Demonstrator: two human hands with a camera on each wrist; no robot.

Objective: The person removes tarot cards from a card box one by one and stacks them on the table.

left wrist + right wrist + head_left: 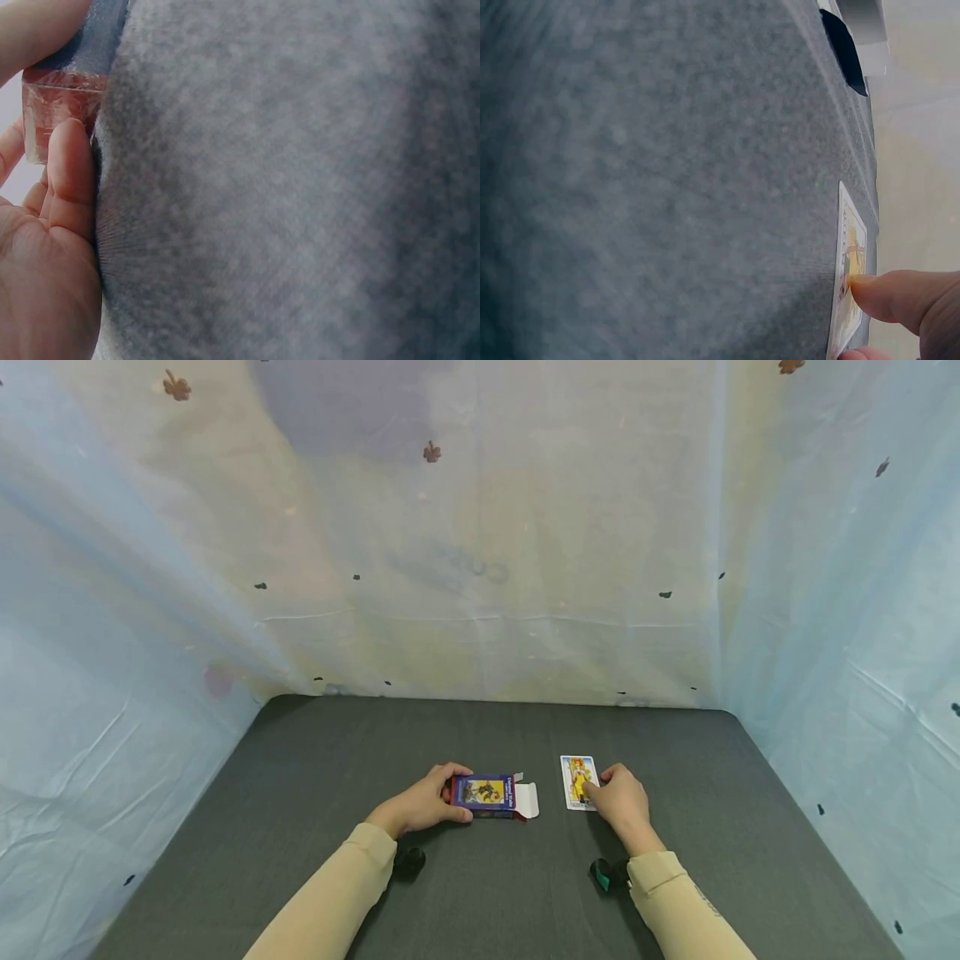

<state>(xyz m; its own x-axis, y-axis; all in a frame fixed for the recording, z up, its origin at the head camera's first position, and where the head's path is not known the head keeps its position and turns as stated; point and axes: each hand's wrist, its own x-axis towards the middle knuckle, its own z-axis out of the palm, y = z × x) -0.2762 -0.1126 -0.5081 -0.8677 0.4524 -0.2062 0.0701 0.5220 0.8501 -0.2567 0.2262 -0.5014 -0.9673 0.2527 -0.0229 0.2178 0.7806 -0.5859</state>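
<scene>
Around the closed end of a blue card box (480,791) curls my left hand (422,802), thumb along the near side and fingers at the far side. The box lies on its side with a yellow picture panel up, and its white end flap (528,800) sticks out open to the right. In the left wrist view the box's red end (61,109) shows between thumb and fingers. A white-bordered picture card (576,774) lies face up right of the box. My right hand (626,800) pinches its right edge, the thumb (896,296) on its face.
A dark grey cloth-covered table (480,893) lies under everything. Pale patterned sheeting (480,543) hangs behind it and along both sides. Black wrist devices (409,863) show beneath both beige sleeves (330,893).
</scene>
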